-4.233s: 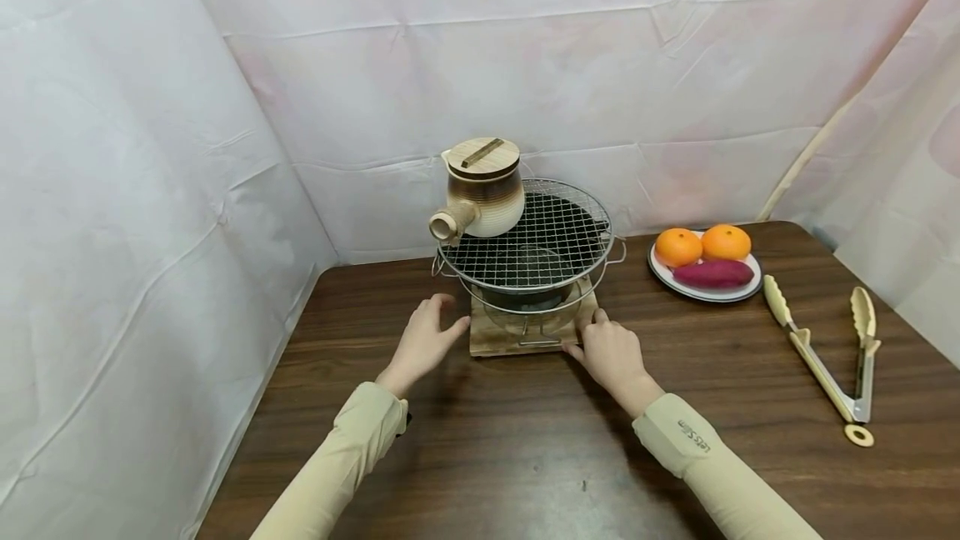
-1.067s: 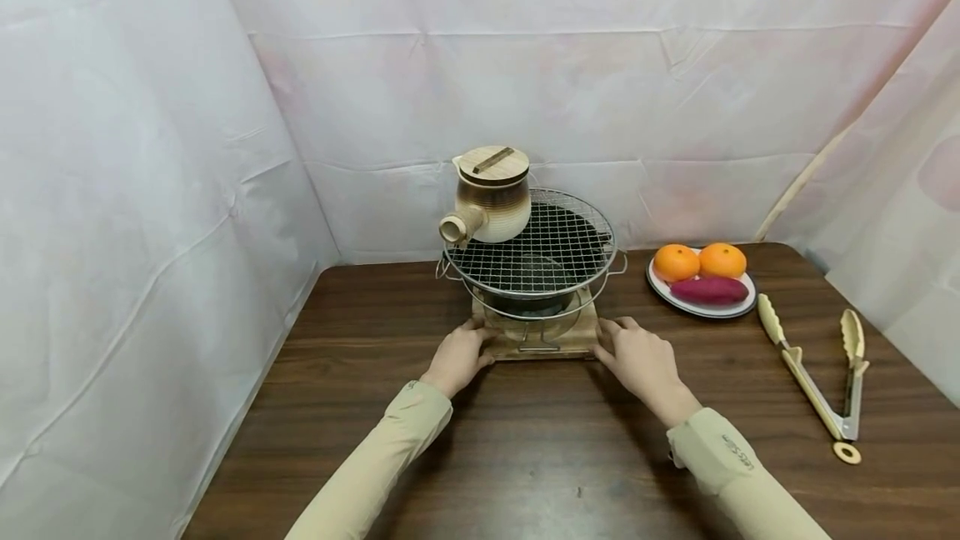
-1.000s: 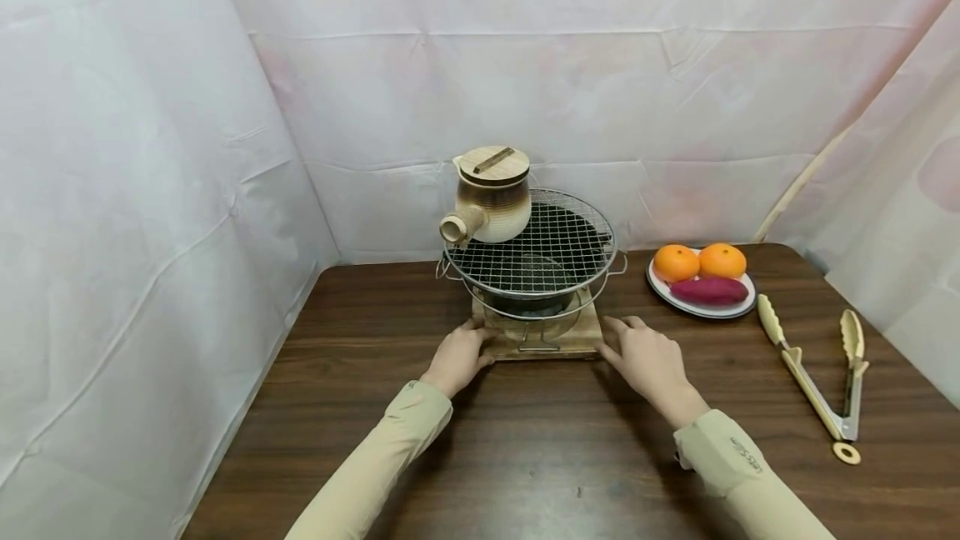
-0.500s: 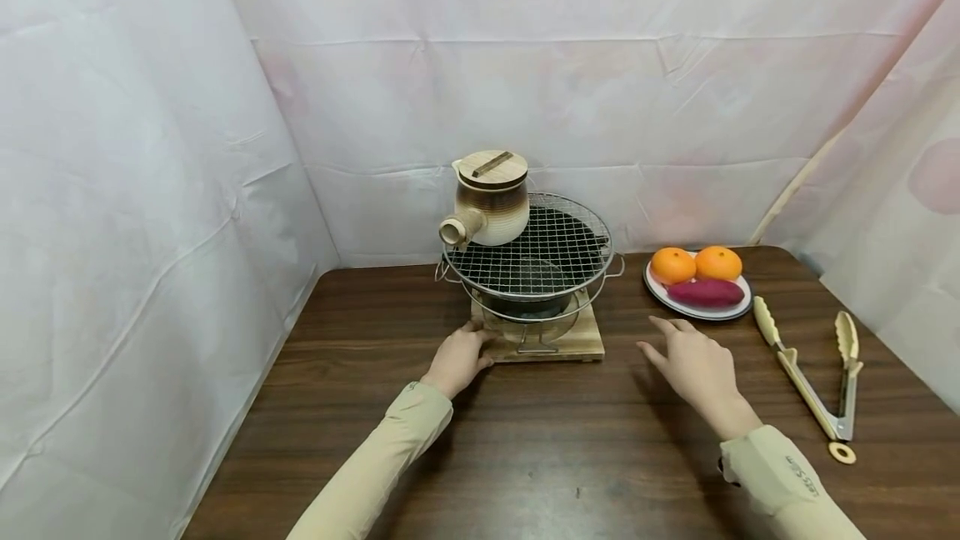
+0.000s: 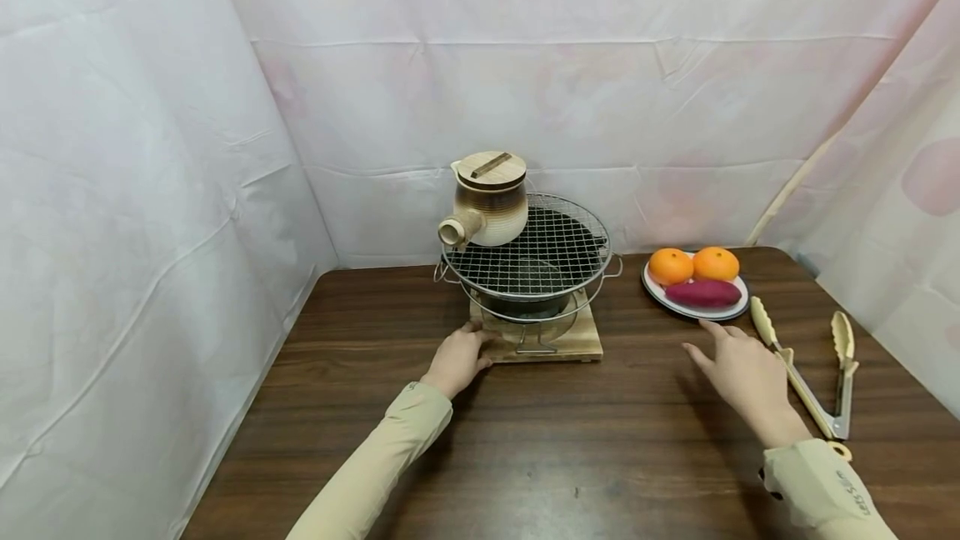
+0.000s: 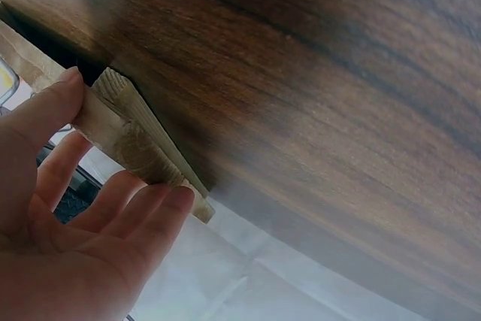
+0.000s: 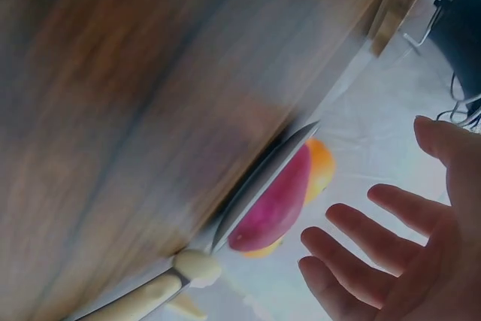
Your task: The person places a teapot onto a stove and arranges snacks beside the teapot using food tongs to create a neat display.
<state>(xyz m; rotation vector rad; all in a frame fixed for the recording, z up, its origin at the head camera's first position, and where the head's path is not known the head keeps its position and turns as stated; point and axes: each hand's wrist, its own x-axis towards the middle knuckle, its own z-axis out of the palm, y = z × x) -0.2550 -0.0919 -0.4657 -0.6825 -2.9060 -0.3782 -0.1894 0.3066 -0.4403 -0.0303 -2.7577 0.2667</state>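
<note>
Head view, backdrop: white drape, faint pink blotches, behind the desk and to both sides.
Desk: dark wood grain; carries everything below.
Grill: round wire mesh over a dark bowl, side handles, set on the wooden board.
Wooden board: pale, under the grill, near the desk's far side; left wrist view shows a wooden strip beneath its edge.
Tongs: cream and steel, arms spread, at right; ring end partly behind the right cuff.
Pot: brown-to-cream, wooden lid on, upright on the mesh's left part, handle toward the person.
Plate: white, dark rim, right of the grill.
Left grip: pinching the board's near left corner, thumb on one edge, fingers on the other.
Right grip: fingers parted, nothing held — just short of the plate, tongs close beside.
Sweet potato: purple, front of plate.
Oranges: two, behind it.
Step in hand: judged as steadying the board one-sided, right grip free.
Next move: judged to call for level support of board and pot — and, if the plate is wanted, right fingers at its rim.
</note>
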